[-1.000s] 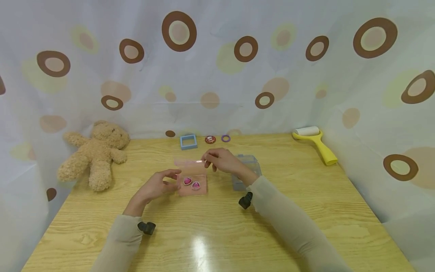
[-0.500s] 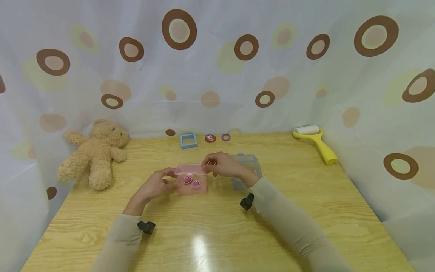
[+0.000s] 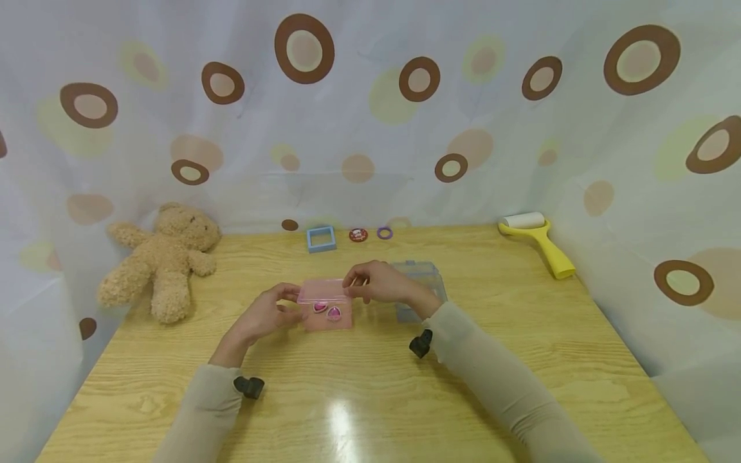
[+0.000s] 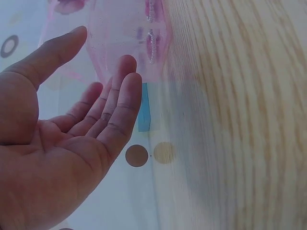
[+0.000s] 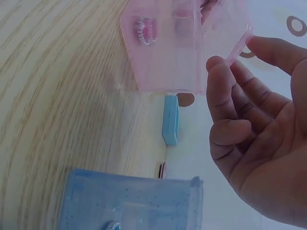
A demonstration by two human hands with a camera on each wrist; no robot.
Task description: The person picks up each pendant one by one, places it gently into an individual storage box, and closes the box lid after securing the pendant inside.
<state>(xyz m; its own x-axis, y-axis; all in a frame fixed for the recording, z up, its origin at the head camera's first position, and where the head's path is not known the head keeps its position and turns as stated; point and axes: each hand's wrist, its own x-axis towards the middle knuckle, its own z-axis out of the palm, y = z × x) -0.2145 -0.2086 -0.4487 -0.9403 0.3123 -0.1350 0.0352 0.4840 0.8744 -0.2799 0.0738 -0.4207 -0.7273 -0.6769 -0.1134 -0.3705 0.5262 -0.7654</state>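
A clear pink plastic box (image 3: 312,325) stands on the table with its lid (image 3: 321,290) tilted partway over it. Two pink heart-shaped gems (image 3: 334,314) with pale beaded edges lie inside, the left one partly behind the lid's front edge. My right hand (image 3: 379,281) pinches the lid's right corner between thumb and fingers, as the right wrist view shows. My left hand (image 3: 265,315) is at the box's left side, thumb and fingers spread and relaxed; whether the fingertips touch the box I cannot tell. In the left wrist view the left palm (image 4: 62,158) holds nothing.
A clear blue box (image 3: 429,278), containing something beaded, stands behind my right wrist. Along the back lie a blue square frame (image 3: 321,249), a red round badge (image 3: 358,235) and a purple ring (image 3: 384,238). A teddy bear (image 3: 168,260) sits left; a yellow-handled roller (image 3: 550,254) lies right.
The pink lid, upright a second ago, has tilted forward and down over the box with my right hand on its corner. The left hand has hardly moved.
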